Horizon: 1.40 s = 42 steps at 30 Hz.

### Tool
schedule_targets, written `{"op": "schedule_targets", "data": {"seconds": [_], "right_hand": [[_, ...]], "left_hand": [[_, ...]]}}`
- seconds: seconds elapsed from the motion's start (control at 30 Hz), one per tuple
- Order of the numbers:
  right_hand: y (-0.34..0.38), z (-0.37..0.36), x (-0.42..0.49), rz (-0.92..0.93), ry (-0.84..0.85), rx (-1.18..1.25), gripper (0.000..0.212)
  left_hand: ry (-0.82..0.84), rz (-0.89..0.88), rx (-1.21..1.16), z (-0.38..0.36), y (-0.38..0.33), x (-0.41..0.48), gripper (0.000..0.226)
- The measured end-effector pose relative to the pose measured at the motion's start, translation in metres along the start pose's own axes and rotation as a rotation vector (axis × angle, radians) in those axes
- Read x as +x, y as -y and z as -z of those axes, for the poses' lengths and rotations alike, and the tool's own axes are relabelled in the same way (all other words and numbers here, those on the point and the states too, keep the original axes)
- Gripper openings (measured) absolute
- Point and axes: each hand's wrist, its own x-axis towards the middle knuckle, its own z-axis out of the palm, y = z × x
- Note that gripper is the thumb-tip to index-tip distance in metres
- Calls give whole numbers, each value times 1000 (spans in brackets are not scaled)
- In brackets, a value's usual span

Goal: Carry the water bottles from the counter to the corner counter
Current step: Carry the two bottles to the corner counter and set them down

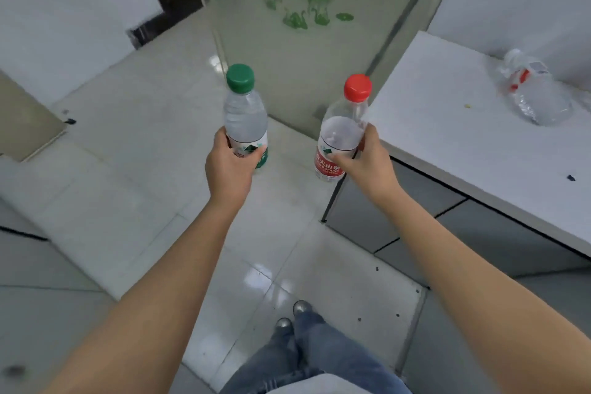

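My left hand [230, 166] grips a clear water bottle with a green cap and green label [244, 115], held upright over the floor. In my right hand [364, 160] is a second bottle with a red cap and red label [343, 128], upright and partly filled, just left of the white counter's [463, 150] corner. A third clear bottle with a red label [534, 89] lies on its side on that counter at the far right, near the wall.
Glossy pale floor tiles stretch ahead. A frosted glass partition with a green print [303, 9] stands in front. Grey cabinet doors [431, 217] sit under the counter. A beige panel [25, 118] is at the left. My legs and shoes show below.
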Motion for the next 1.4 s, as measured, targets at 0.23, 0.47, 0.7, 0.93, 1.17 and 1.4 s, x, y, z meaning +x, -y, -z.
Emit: {"op": "schedule_targets", "data": {"seconds": [0.23,0.47,0.7,0.93,1.17,1.4], "right_hand": [[27,-70,13,147,283,-5,52],[52,-130,12,302,550,21,62],[64,-171,-7,374,751,27,64],[66,-194,-15,401,875,-10,63],[84,-241,-7,391,950,-7,62],[99,-289,7,415,955,-13,63]], "left_hand": [[-272,181,50,75,38,-20,41],[-556,331,53,130,60,-62,38],[-774,430,26,166,75,-105,44],[-856,518,61,174,86,-129,49],[-927,560,105,198,106,-114,39],[-915,512,52,230,128,-79,43]]}}
